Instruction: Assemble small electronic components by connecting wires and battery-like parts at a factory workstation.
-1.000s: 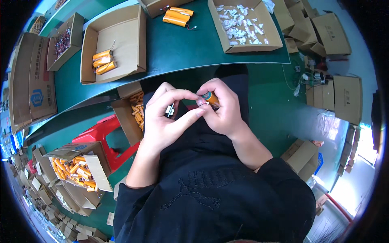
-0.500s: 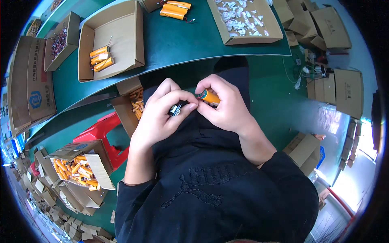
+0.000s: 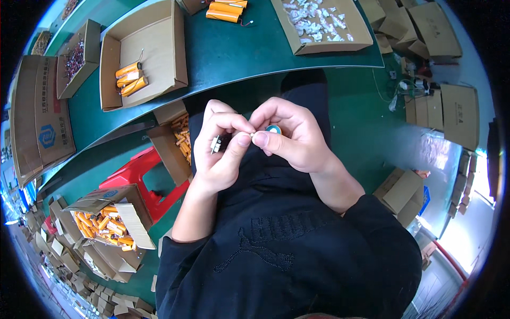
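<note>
Both my hands meet in front of my lap, fingertips nearly touching. My left hand (image 3: pixel 219 159) is closed, with a small dark circuit board (image 3: pixel 218 143) held in its curled fingers. Its thumb and forefinger pinch a tiny pale piece (image 3: pixel 253 135), which looks like a wire connector, against the right fingertips. My right hand (image 3: pixel 300 139) is closed around a cylindrical battery (image 3: pixel 274 129). Only the battery's round teal end shows; the fingers hide its orange body. Any wires between the two hands are too small to make out.
On the green table, an open carton (image 3: pixel 143 40) holds several orange batteries (image 3: pixel 131 80); more batteries (image 3: pixel 226 10) lie beside it. A tray (image 3: pixel 334 49) carries small white pieces. A red stool (image 3: pixel 139 173) and a battery-filled box (image 3: pixel 139 226) stand at left. Cartons (image 3: pixel 459 114) line the right.
The battery in my right hand has turned so its end faces up. My fingertips have come together on the tiny pale piece, and the circuit board has tilted within my left hand.
</note>
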Motion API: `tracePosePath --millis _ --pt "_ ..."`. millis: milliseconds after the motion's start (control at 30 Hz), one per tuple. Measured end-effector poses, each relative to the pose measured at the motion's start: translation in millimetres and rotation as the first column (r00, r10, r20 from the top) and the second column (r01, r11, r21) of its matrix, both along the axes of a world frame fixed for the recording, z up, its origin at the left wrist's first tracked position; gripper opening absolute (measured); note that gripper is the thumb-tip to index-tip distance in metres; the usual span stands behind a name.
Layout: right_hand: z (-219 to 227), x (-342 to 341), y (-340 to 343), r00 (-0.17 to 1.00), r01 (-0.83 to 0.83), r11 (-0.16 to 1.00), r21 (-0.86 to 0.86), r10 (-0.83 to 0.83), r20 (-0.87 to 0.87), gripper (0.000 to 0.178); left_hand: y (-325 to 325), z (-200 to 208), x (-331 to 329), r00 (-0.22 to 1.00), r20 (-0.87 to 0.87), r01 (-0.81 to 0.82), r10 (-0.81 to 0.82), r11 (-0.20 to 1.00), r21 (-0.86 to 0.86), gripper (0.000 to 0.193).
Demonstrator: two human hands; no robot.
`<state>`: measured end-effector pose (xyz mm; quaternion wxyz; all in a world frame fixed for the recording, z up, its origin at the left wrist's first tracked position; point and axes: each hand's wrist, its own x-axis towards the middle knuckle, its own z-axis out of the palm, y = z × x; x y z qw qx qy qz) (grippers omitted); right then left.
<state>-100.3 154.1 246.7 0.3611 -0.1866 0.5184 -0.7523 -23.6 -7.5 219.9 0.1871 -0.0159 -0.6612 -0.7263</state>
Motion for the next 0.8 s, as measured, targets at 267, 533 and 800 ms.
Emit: tracePosePath --millis 267,533,800 --pt "-8 8 1 0.997 0.073 0.996 -0.043 -0.071 0.041 0.005 -3 2 -4 1.000 -0.003 0.018 -0.018 0.999 0.047 0.014" --pt "-3 15 0 0.995 0.074 0.995 -0.068 -0.069 0.072 0.005 -7 21 -8 0.972 0.079 0.133 -0.219 0.799 0.587 0.038" --pt "-3 20 -7 0.993 0.112 0.993 -0.029 -0.111 0.038 0.007 12 10 -3 0.990 0.140 -0.070 0.026 0.946 0.317 0.037"
